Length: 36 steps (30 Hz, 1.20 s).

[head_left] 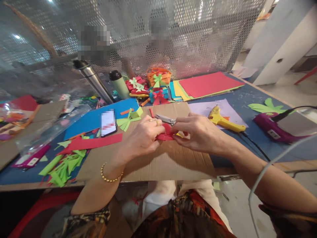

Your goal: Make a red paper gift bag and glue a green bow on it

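Observation:
A small folded piece of red paper [167,131] is pinched between my two hands, above the cardboard sheet [148,165]. My left hand [146,134] grips its left side, fingers closed. On the right side, my right hand [195,132] holds it with thumb and fingertips, which partly hide it. Scissors [165,119] lie just beyond the paper. A yellow glue gun [224,122] rests to the right on a pale purple sheet [201,109]. Green paper strips [125,121] and a green folded piece [137,113] lie beyond my left hand.
Small paper baskets [158,79] with bows stand at the back, near a green bottle [119,84] and a steel flask [95,81]. Coloured sheets [210,85] are stacked back right. A phone [108,123], green scraps [65,165] and a red strip [96,142] lie left; a purple power strip [274,130] lies right.

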Motion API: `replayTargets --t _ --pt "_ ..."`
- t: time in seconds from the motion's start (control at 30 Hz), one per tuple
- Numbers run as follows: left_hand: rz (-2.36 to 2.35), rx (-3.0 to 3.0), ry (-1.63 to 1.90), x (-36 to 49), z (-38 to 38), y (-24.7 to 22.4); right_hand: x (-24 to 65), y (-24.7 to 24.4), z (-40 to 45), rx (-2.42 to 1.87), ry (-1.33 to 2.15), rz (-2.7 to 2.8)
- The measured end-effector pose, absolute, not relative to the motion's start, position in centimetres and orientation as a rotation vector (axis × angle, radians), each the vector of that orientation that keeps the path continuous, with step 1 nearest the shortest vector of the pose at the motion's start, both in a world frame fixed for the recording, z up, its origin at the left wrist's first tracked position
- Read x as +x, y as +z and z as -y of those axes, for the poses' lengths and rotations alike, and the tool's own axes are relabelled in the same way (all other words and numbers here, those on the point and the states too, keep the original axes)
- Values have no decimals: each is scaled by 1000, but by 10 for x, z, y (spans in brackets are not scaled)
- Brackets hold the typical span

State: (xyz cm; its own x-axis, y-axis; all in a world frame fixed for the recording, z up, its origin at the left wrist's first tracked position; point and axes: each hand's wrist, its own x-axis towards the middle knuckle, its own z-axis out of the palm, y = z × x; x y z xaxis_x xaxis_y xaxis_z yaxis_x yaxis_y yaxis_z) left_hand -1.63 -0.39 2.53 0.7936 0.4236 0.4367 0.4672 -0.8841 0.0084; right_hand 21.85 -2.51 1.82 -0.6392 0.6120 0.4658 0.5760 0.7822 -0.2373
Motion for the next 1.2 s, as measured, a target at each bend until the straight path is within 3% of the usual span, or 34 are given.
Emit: replayTargets --t 0.43,1.2 --pt "648 -2995 -683 -16 4 27 216 11 23 -868 80 2416" --pt "1003 -3129 -586 -17 10 36 213 8 26 -912 52 2415"
